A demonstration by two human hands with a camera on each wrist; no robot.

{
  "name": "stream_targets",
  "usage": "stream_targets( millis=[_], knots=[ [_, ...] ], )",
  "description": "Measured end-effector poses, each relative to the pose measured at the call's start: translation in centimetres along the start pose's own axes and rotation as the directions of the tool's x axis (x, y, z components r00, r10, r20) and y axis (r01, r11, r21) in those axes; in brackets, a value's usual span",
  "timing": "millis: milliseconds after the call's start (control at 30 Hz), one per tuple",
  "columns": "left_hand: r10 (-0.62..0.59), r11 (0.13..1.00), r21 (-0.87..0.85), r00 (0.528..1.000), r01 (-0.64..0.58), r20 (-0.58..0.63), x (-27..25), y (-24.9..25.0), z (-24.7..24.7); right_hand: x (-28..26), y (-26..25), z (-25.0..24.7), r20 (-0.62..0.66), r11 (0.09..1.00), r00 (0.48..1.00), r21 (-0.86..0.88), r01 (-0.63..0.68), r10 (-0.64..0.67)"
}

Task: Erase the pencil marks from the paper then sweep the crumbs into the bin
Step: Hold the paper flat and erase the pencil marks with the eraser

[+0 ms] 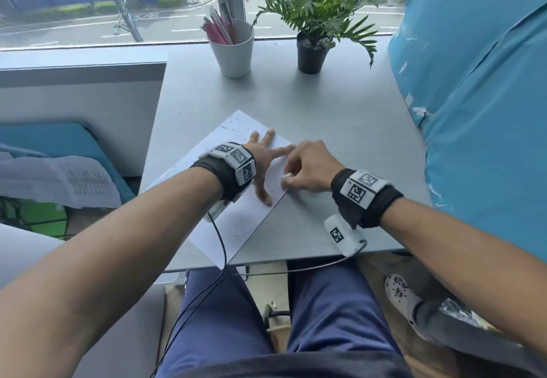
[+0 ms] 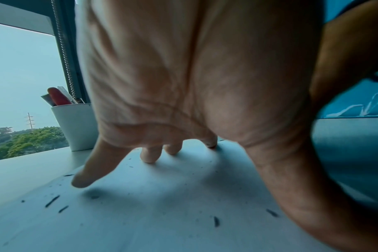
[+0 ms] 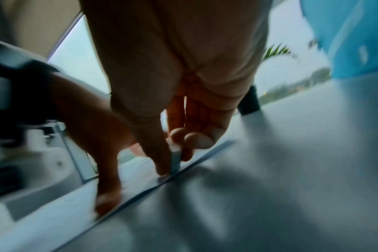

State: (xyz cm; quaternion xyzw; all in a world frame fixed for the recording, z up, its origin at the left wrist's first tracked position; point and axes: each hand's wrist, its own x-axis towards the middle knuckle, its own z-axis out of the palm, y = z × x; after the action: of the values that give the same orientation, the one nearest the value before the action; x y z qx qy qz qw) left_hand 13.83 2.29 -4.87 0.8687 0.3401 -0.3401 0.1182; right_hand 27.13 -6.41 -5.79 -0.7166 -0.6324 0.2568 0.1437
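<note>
A white sheet of paper point(image 1: 236, 218) lies at a slant on the grey table point(image 1: 340, 117), sprinkled with dark eraser crumbs point(image 2: 52, 201). My left hand point(image 1: 266, 158) presses flat on the sheet with fingers spread, fingertips point(image 2: 149, 157) touching the paper. My right hand point(image 1: 302, 167) pinches a small white eraser point(image 1: 286, 175) against the paper's right edge. In the right wrist view the eraser point(image 3: 175, 156) stands upright between thumb and fingers, at the sheet's edge point(image 3: 183, 168). No bin is visible.
A white cup point(image 1: 232, 48) of pens and a potted plant point(image 1: 315, 40) stand at the back by the window. A blue covered shape point(image 1: 479, 96) rises at the right. The table's front edge is near my lap. A person's shoe point(image 1: 399, 293) is on the floor.
</note>
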Motion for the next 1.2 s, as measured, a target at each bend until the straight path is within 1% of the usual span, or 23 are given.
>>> stream_targets(
  millis=[33,67,133,167,233,300,333,400,467,500,533,667,733,767,833,867,900,933,1000,1033,1100,1133,1200],
  knots=[
    [0.003,1.0,-0.003,1.0,-0.003,0.001,0.0,-0.1,-0.1,0.0,0.2,-0.1,0.013,1.0,1.0,0.007,0.003,-0.003],
    [0.004,1.0,-0.009,1.0,-0.003,0.003,-0.1,-0.1,-0.1,0.4,0.7,-0.5,-0.01,0.999,0.999,0.024,-0.032,0.033],
    [0.004,1.0,-0.024,1.0,-0.004,0.005,-0.2,-0.2,0.0,1.5,1.5,-1.5,-0.098,0.994,0.99,0.044,-0.101,0.105],
    [0.007,0.999,-0.032,1.0,-0.007,0.007,-0.2,-0.3,0.1,1.8,1.7,-1.7,-0.129,0.993,0.985,0.024,-0.115,0.117],
    [0.021,0.999,-0.042,1.0,-0.02,0.007,-0.1,-0.3,0.1,1.9,1.4,-1.4,-0.179,0.994,0.978,-0.006,-0.109,0.106],
    [0.029,0.998,-0.062,1.0,-0.03,-0.008,-0.1,-0.7,0.3,1.6,0.7,-0.9,-0.207,0.997,0.975,0.021,-0.078,0.081],
    [0.03,0.997,-0.077,0.999,-0.031,-0.016,-0.1,-0.9,0.4,1.4,0.3,-0.5,-0.185,0.997,0.981,0.053,-0.057,0.066],
    [0.046,0.994,-0.096,0.998,-0.049,-0.035,-0.1,-1.2,0.7,0.5,-1.0,0.9,-0.065,0.996,0.998,0.086,-0.002,0.007],
    [0.067,0.992,-0.104,0.996,-0.073,-0.054,0.0,-1.5,1.0,-0.5,-1.9,2.5,0.035,0.994,0.998,0.093,0.05,-0.053],
    [0.078,0.99,-0.112,0.995,-0.085,-0.064,0.0,-1.7,1.2,-0.7,-1.8,2.8,0.036,0.994,0.997,0.092,0.06,-0.063],
    [0.086,0.987,-0.127,0.993,-0.095,-0.075,-0.1,-1.9,1.3,-0.5,-1.2,2.5,0.008,0.995,0.999,0.089,0.046,-0.047],
    [0.098,0.979,-0.17,0.991,-0.112,-0.086,-0.3,-2.4,1.7,1.6,2.0,-1.0,-0.141,0.995,0.986,0.053,-0.087,0.093],
    [0.1,0.979,-0.172,0.992,-0.113,-0.083,-0.2,-2.4,1.6,1.9,1.6,-1.5,-0.18,0.996,0.98,0.018,-0.085,0.087],
    [0.1,0.978,-0.174,0.992,-0.114,-0.082,-0.2,-2.3,1.6,1.8,0.8,-1.2,-0.159,0.999,0.986,0.013,-0.052,0.054],
    [0.097,0.979,-0.171,0.991,-0.111,-0.091,-0.4,-2.2,1.5,1.0,-0.9,0.0,-0.03,0.999,0.999,0.0,0.034,-0.034],
    [0.095,0.98,-0.168,0.991,-0.109,-0.091,-0.3,-2.2,1.5,0.6,-1.2,0.4,0.035,0.999,0.998,-0.001,0.054,-0.054],
    [0.097,0.979,-0.17,0.991,-0.111,-0.087,-0.3,-2.3,1.5,0.6,-1.0,0.5,0.063,0.999,0.997,0.01,0.045,-0.046],
    [0.1,0.978,-0.176,0.991,-0.114,-0.085,-0.2,-2.3,1.6,1.0,-0.3,0.0,0.046,1.0,0.999,0.018,0.016,-0.017],
    [0.101,0.976,-0.186,0.991,-0.116,-0.086,0.0,-2.4,1.7,2.2,1.2,-1.7,-0.04,0.999,0.998,-0.001,-0.046,0.046],
    [0.098,0.976,-0.187,0.992,-0.111,-0.079,0.0,-2.4,1.8,2.6,1.7,-2.4,-0.08,0.997,0.995,-0.041,-0.061,0.057],
    [0.092,0.979,-0.175,0.993,-0.104,-0.073,0.3,-2.3,1.7,2.7,1.5,-2.9,-0.128,0.996,0.991,-0.081,-0.041,0.03],
    [0.086,0.981,-0.167,0.994,-0.097,-0.068,0.3,-2.2,1.6,2.5,0.8,-2.5,-0.121,0.998,0.993,-0.058,-0.01,0.003],
    [0.062,0.986,-0.15,0.996,-0.07,-0.056,0.4,-2.1,1.4,1.7,-1.1,-1.0,-0.027,0.998,0.997,-0.005,0.069,-0.069]
  ],
)
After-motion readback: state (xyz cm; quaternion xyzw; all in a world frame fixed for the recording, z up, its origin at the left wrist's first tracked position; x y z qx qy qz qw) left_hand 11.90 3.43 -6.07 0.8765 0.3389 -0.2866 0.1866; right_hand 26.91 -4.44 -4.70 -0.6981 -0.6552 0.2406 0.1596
